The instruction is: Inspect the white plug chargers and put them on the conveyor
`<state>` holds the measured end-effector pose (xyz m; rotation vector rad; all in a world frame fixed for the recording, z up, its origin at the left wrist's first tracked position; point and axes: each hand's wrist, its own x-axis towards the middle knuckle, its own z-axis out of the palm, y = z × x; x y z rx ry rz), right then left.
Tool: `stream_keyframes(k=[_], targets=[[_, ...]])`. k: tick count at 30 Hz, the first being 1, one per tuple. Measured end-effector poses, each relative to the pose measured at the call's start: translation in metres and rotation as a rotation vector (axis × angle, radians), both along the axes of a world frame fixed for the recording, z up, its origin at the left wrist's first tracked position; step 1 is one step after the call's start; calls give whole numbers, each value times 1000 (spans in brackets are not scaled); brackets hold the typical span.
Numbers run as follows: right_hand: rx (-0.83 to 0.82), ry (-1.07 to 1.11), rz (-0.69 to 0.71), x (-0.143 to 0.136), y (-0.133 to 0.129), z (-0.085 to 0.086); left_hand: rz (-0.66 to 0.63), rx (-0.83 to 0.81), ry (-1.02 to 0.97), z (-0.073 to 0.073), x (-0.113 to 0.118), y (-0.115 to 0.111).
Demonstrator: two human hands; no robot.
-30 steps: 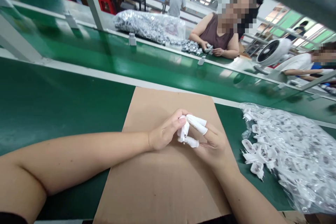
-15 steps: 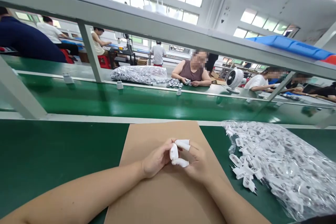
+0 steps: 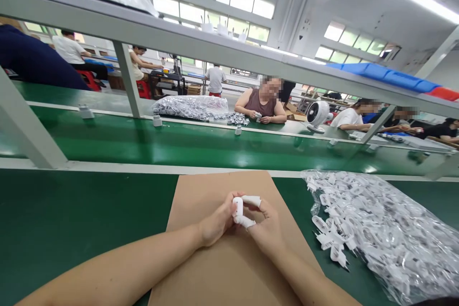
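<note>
A small white plastic part (image 3: 237, 205) is held upright between both hands above a brown cardboard sheet (image 3: 215, 272). My left hand (image 3: 219, 222) wraps its fingers round the part's left side. White covers sheathe the thumb and at least one finger of my right hand (image 3: 267, 224), whose tips pinch the part from the right at top and bottom. To the right lies a clear plastic bag (image 3: 398, 234) full of white plug parts. Several loose white plug parts (image 3: 332, 239) with metal pins rest at its open left side.
Beyond the cardboard runs a green conveyor belt (image 3: 193, 146) carrying spaced white adapters (image 3: 157, 121). A shelf beam (image 3: 201, 40) crosses overhead on slanted posts. Across the belt are a seated person (image 3: 263, 103), a bag of parts (image 3: 191, 107) and a white fan (image 3: 318, 114).
The camera view has tilted up slightly. Adapters on the belt have shifted left. Both hands keep hold of the white part, with the right fingers slightly rearranged round it.
</note>
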<state>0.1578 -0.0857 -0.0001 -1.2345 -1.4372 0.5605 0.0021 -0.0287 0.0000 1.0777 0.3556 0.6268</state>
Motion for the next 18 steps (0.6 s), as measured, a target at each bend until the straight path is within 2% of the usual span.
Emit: stream_keyframes(k=[2, 4, 6, 7, 9, 13, 14, 16, 18], targets=[[-124, 112, -6, -3, 0, -1, -52, 45, 10, 0, -1, 0], [-158, 68, 75, 1, 3, 6, -42, 67, 9, 3, 0, -2], [-153, -105, 205, 14, 11, 29, 52, 73, 83, 7, 1, -3], [-119, -200, 233, 22, 17, 47, 109, 74, 150, 9, 2, -3], [42, -374, 109, 40, 34, 98, 189, 64, 276, 11, 4, -2], [539, -702, -158, 72, 90, 228, 197, 1, 282, 10, 6, -1], [605, -765, -221, 79, 109, 259, 193, -5, 282, 9, 6, -1], [611, -738, -291, 93, 147, 309, 187, 9, 304, 9, 6, -2], [505, -581, -353, 106, 183, 344, 174, 41, 329, 10, 5, -3]])
